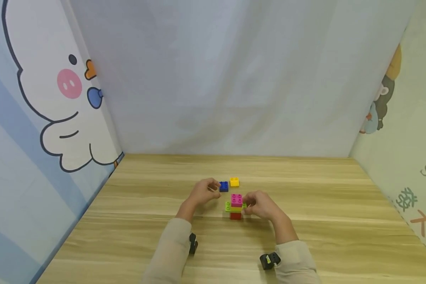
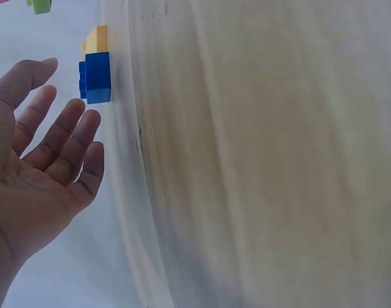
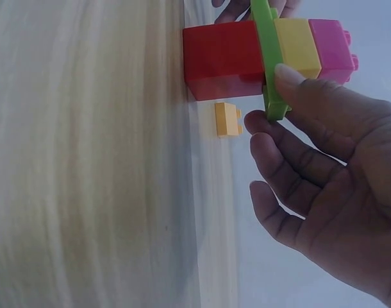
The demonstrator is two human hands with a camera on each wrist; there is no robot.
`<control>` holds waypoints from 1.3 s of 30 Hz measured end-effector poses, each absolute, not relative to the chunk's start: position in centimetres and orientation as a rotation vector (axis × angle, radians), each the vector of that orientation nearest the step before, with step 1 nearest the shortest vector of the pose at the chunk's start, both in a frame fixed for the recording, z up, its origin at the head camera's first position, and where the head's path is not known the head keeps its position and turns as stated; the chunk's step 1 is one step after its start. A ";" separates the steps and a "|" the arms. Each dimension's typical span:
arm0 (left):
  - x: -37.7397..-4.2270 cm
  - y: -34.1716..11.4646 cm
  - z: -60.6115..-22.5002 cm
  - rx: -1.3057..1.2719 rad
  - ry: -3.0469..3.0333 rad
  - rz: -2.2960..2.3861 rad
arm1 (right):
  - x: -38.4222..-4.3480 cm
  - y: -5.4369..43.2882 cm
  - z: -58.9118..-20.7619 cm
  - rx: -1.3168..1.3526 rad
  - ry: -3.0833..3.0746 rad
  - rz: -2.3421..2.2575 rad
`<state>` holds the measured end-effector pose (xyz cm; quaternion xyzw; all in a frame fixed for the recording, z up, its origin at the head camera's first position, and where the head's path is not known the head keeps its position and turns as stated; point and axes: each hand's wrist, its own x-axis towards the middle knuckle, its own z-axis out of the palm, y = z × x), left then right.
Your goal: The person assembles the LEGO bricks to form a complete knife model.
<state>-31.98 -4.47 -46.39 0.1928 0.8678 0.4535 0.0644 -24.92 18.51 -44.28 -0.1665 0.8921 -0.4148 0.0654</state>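
A stack of toy building bricks stands upright on the table, with a red brick (image 3: 224, 61) at the bottom. Above it lies a long light-green brick (image 3: 267, 61), then a yellow brick (image 3: 297, 48) and a pink brick (image 1: 236, 200) on top. My right hand (image 1: 262, 205) pinches the right end of the green brick between thumb (image 3: 295, 80) and forefinger, its other fingers loosely bent. Left of the stack, my left hand (image 1: 203, 192) holds nothing, fingers relaxed and spread. Its fingertips (image 2: 90, 119) are close beside a blue brick (image 1: 224, 186) on the table.
A small yellow brick (image 1: 234, 182) sits just right of the blue one, behind the stack. The wood-grain table (image 1: 135, 221) meets a pale curtain (image 1: 234, 98) at the back. Printed panels flank it, with a cartoon figure (image 1: 56, 79) on the left one.
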 end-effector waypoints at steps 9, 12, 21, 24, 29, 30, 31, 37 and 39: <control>-32.9 -4.3 -46.3 0.550 2.629 1.298 | -24.8 18.4 -44.3 -0.509 2.686 -1.257; -32.9 -4.2 -46.3 0.518 2.622 1.293 | -24.7 18.4 -44.2 -0.504 2.680 -1.257; -33.6 -3.5 -46.8 0.397 2.608 1.343 | -24.7 18.5 -44.2 -0.504 2.694 -1.254; -33.9 -3.5 -46.9 0.373 2.616 1.353 | -24.7 18.5 -44.2 -0.513 2.689 -1.255; -34.2 -3.4 -47.1 0.361 2.633 1.342 | -24.7 18.5 -44.2 -0.508 2.688 -1.263; -34.2 -3.4 -47.0 0.361 2.640 1.332 | -24.8 18.5 -44.3 -0.502 2.688 -1.263; -34.3 -3.4 -46.9 0.363 2.641 1.323 | -24.8 18.4 -44.3 -0.493 2.690 -1.263; -34.4 -3.0 -46.5 0.385 2.646 1.269 | -24.9 18.4 -44.2 -0.494 2.696 -1.257; -34.5 -2.9 -46.6 0.386 2.650 1.254 | -24.9 18.5 -44.3 -0.501 2.695 -1.256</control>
